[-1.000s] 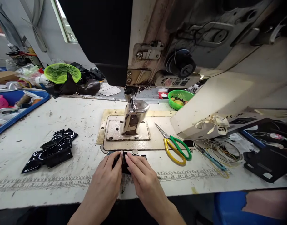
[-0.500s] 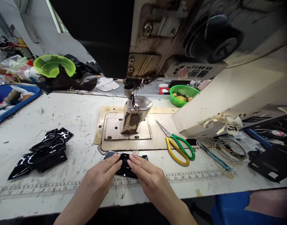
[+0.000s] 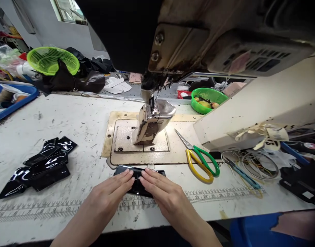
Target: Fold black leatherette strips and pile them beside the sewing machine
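Note:
A glossy black piece of patent-like material point(image 3: 137, 187) lies flat on the white table in front of the sewing machine post point(image 3: 153, 125). My left hand point(image 3: 109, 193) rests on its left part, fingers stretched out and pressing down. From the other side my right hand point(image 3: 165, 192) lies on it too, its fingers straight. The fingertips of both hands nearly meet over the middle of the piece and cover much of it. More shiny black pieces point(image 3: 48, 164) lie in a loose pile to the left.
Scissors with green and yellow handles point(image 3: 202, 163) lie right of the post. Beyond them are a teal thread snipper point(image 3: 243, 175) and tangled cord. A printed ruler point(image 3: 208, 195) runs along the front edge. A blue tray point(image 3: 26, 99) and green baskets point(image 3: 53, 61) stand further back.
The camera view has shifted a little, so the machine head looms larger. Both hands stay pressed on the black piece, with hardly any movement.

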The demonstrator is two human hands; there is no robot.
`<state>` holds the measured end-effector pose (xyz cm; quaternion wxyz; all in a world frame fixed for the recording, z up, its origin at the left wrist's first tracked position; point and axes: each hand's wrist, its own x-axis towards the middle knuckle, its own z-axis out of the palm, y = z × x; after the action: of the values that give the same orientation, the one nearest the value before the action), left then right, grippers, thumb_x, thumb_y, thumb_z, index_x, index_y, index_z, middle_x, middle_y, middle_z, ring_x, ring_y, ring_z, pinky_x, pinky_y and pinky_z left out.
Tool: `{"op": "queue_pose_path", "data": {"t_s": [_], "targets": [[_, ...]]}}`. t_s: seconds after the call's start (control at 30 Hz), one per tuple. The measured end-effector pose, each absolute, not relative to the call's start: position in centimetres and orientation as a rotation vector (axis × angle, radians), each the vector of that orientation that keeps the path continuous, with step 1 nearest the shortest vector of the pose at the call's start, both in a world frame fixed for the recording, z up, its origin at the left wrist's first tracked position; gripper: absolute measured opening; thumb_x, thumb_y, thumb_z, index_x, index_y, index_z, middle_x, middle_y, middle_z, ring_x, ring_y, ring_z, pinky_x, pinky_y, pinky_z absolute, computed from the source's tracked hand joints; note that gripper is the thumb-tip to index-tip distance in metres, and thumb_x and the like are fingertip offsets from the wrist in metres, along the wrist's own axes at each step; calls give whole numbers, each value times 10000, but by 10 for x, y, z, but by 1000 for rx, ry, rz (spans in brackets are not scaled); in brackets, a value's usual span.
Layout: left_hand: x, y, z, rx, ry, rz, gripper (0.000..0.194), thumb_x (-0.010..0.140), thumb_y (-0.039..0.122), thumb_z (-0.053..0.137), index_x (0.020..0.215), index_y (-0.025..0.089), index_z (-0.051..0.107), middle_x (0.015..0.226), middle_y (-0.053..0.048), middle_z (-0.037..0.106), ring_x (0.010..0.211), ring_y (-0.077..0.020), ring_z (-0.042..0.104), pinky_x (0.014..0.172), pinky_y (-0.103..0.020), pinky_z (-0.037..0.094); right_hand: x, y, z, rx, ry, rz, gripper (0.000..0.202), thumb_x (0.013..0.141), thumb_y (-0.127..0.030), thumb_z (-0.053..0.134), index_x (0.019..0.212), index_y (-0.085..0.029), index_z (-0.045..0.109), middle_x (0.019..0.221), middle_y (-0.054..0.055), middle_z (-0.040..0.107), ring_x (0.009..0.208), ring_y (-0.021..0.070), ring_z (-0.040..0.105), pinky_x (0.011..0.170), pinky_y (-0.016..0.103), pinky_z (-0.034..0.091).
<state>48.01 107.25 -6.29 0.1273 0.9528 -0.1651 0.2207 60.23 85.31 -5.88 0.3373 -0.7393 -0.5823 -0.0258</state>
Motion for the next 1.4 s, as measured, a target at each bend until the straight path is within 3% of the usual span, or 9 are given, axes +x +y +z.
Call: {"op": "queue_pose_path", "data": {"t_s": [0.43, 0.6, 0.9, 1.17, 1.3, 1.4], "targets": [[481, 1066, -69, 2737, -420, 664, 474, 944, -49, 409, 1352, 121, 581, 1383, -80, 647, 1361, -148, 535, 1129, -293, 458, 602, 854, -59, -1908, -1458, -22, 599, 960, 42, 437, 1487, -238, 490, 1402, 67, 624, 1370, 199, 526, 1121, 386, 503], [478, 1068, -73, 2742, -430, 663, 527, 933, -76, 383, 1394, 119, 547, 1427, -73, 613, 1402, -159, 488, 1142, -324, 454, 602, 853, -58, -1905, -1455, -3, 583, 945, 63, 433, 1447, -213, 540, 1394, 68, 631, 1370, 199, 526, 1125, 382, 503], [481, 1068, -62, 2747, -485, 678, 458, 939, -43, 417, 1330, 97, 610, 1369, -102, 653, 1341, -181, 552, 1116, -290, 465, 599, 853, -60, -1956, -1516, -37, 559, 939, 81, 395, 1429, -139, 551, 1426, 99, 601, 1415, 188, 470, 1156, 360, 463], [476, 1066, -67, 2763, -439, 576, 567, 964, -18, 409, 1504, 155, 429, 1462, -87, 573, 1420, -206, 459, 1135, -359, 479, 597, 854, -59, -2029, -1556, -90, 713, 916, 102, 348, 1566, -188, 337, 1457, 88, 566, 1423, 189, 451, 1148, 379, 475], [476, 1056, -63, 2876, -480, 616, 540, 963, 14, 437, 1496, 103, 429, 1430, -105, 598, 1404, -228, 482, 1119, -368, 494, 586, 859, -56, -2113, -1612, -227, 626, 928, 68, 346, 1528, -100, 405, 1457, 138, 555, 1419, 236, 457, 1156, 404, 464], [475, 1050, -60, 2940, -483, 599, 514, 949, 95, 496, 1458, 30, 466, 1457, -166, 558, 1384, -292, 503, 1090, -412, 515, 568, 867, -58, -2227, -1620, -311, 498, 941, -25, 423, 1430, -2, 514, 1467, 216, 520, 1415, 334, 448, 1151, 474, 460]]}}
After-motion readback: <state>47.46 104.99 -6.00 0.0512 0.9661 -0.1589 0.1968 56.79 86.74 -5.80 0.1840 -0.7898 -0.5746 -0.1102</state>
